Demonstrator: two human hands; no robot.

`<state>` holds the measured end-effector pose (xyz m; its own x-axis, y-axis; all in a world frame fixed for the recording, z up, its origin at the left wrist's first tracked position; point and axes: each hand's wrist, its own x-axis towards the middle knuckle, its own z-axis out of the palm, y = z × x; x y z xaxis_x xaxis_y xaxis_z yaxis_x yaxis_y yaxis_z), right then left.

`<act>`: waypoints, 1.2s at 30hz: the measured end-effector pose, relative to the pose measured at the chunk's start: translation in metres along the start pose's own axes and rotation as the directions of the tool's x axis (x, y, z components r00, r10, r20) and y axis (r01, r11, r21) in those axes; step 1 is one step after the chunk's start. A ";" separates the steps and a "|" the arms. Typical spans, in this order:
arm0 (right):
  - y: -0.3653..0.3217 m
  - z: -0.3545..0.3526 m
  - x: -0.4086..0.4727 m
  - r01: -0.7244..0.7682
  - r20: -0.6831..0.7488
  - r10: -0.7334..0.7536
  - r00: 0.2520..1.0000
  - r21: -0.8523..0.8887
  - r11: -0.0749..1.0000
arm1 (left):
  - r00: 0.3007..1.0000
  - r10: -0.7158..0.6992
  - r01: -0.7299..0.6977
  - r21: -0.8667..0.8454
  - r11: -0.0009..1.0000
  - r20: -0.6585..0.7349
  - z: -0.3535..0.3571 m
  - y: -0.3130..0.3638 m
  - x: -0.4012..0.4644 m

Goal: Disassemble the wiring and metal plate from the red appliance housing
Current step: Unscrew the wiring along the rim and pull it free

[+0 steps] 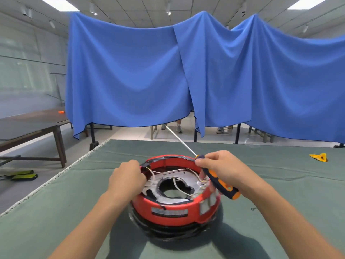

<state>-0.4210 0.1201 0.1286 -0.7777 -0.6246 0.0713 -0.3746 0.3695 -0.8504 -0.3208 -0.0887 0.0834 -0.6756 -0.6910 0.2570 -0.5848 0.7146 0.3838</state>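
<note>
The round red appliance housing (pixel 173 212) sits upside down on the green table cover, in the middle of the view. Inside it lies a grey metal plate (pixel 168 181) with a round hole, crossed by thin white wires (pixel 179 187). My left hand (pixel 127 181) grips the housing's left rim near a black connector. My right hand (pixel 222 169) holds a screwdriver (pixel 220 182) with an orange and dark blue handle above the right rim. Its long metal shaft points up and away from me.
The green-covered table (pixel 74 202) stretches left and right of the housing. A small yellow tool (pixel 319 157) lies at the far right. Blue curtains (pixel 130 71) hang behind the table, with people's feet under them. A dark bench (pixel 28 131) stands at the left.
</note>
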 end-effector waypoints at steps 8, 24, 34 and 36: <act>0.012 -0.006 0.003 0.062 -0.053 -0.075 0.996 -0.219 0.974 | 0.999 0.013 0.016 -0.672 0.741 0.037 0.047 0.016 -0.001; 0.004 -0.019 -0.009 0.028 0.065 -0.003 0.998 -0.382 0.924 | 0.972 -0.226 0.132 -0.642 0.756 -0.065 0.076 0.044 0.014; 0.014 -0.013 -0.010 -0.014 0.054 0.042 0.998 -0.439 0.898 | 0.944 -0.317 0.125 -0.789 0.602 -0.092 0.084 0.050 0.010; 0.015 -0.009 -0.007 -0.018 0.043 0.041 0.998 -0.445 0.895 | 0.930 -0.356 0.135 -0.814 0.565 -0.093 0.085 0.053 0.008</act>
<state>-0.4258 0.1363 0.1199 -0.7702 -0.6377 0.0137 -0.5462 0.6483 -0.5305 -0.3953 -0.0469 0.0310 -0.3780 -0.9072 0.1846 -0.0567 0.2217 0.9735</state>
